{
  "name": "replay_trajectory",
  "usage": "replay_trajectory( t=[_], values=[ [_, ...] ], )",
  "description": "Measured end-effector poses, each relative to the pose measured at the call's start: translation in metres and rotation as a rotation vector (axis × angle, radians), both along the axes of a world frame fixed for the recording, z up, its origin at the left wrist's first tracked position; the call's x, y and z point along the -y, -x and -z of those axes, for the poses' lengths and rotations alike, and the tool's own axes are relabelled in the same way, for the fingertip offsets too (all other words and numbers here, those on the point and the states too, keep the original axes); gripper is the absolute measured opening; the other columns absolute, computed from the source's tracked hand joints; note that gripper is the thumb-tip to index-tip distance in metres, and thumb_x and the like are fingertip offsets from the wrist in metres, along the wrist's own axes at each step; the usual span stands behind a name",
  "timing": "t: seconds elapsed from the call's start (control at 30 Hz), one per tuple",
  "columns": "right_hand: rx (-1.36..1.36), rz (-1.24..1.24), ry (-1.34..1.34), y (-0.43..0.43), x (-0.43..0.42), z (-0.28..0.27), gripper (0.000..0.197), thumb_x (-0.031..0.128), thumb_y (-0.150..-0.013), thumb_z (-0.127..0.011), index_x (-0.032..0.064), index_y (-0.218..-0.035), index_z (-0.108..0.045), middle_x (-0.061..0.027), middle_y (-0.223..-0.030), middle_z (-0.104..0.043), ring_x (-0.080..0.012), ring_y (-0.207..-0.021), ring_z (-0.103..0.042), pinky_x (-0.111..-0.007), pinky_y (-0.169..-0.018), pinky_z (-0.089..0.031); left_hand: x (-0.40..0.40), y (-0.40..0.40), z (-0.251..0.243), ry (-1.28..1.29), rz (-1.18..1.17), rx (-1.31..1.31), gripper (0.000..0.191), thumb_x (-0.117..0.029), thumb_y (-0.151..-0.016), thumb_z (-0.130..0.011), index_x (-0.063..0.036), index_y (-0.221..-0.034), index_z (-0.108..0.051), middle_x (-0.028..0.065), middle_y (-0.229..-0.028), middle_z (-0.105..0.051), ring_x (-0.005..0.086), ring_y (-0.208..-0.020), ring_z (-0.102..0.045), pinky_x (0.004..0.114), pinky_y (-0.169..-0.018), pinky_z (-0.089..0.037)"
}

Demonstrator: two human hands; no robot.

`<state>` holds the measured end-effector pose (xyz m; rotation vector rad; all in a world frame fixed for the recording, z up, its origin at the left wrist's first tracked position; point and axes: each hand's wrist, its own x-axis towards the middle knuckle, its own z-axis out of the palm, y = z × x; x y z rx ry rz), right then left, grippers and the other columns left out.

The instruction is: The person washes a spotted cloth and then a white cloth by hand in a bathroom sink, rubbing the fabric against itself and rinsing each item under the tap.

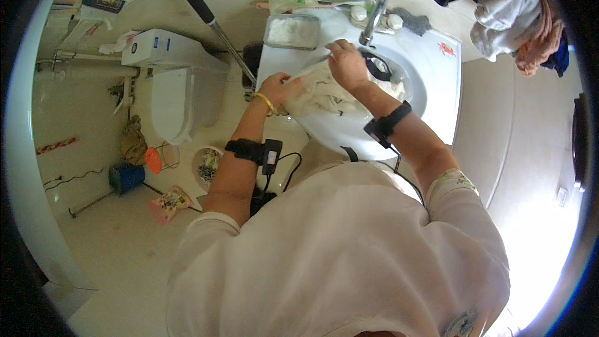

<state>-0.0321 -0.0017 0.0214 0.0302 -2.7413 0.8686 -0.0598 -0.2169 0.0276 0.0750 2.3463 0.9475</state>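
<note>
A wet cream-coloured garment (323,91) lies bunched across the left side of a white washbasin (421,79), partly hanging over its rim. My left hand (280,90), with a yellow bracelet at the wrist, grips the garment's left edge, which is blurred. Above the cloth, my right hand (347,66) has its fingers curled downward; whether they pinch any fabric is hidden. Just right of that hand, a black strap or band (378,66) rests with whitish cloth in the bowl. The chrome faucet (376,16) rises behind the basin.
A clear lidded container (292,32) stands on the basin's back left corner, with a grey scrubbing cloth (411,22) right of the faucet. A metal pole (231,49) slants beside the basin. Leftward are a toilet (172,98), a wastebasket (208,166) and a blue bucket (126,178). Clothes (507,2) hang upper right.
</note>
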Motion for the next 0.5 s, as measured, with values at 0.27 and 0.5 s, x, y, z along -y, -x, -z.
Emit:
replay_trajectory(
  t=[0.27,0.5],
  values=[
    [0.422,-0.04,-0.088,0.103,0.05,-0.006,0.042,0.024,-0.07,-0.064,0.0042,-0.104,-0.05,-0.0221,-0.102,-0.05,-0.0338,-0.093,-0.053,-0.041,-0.075,-0.047,-0.014,0.001,0.002,0.158,0.292,-0.052,0.052,-0.035,-0.062,-0.064,0.0019,-0.098,-0.055,0.0184,-0.094,-0.057,0.0281,-0.082,-0.056,0.036,-0.074,-0.044],
    [0.491,-0.093,-0.285,0.137,0.061,0.037,0.04,0.024,-0.07,-0.063,0.0044,-0.103,-0.051,-0.0233,-0.1,-0.052,-0.0355,-0.091,-0.055,-0.04,-0.074,-0.048,-0.005,-0.01,-0.009,-0.037,0.108,0.109,0.041,-0.027,-0.065,-0.061,-0.0006,-0.096,-0.055,0.018,-0.092,-0.058,0.028,-0.085,-0.056,0.034,-0.075,-0.044]
  ],
)
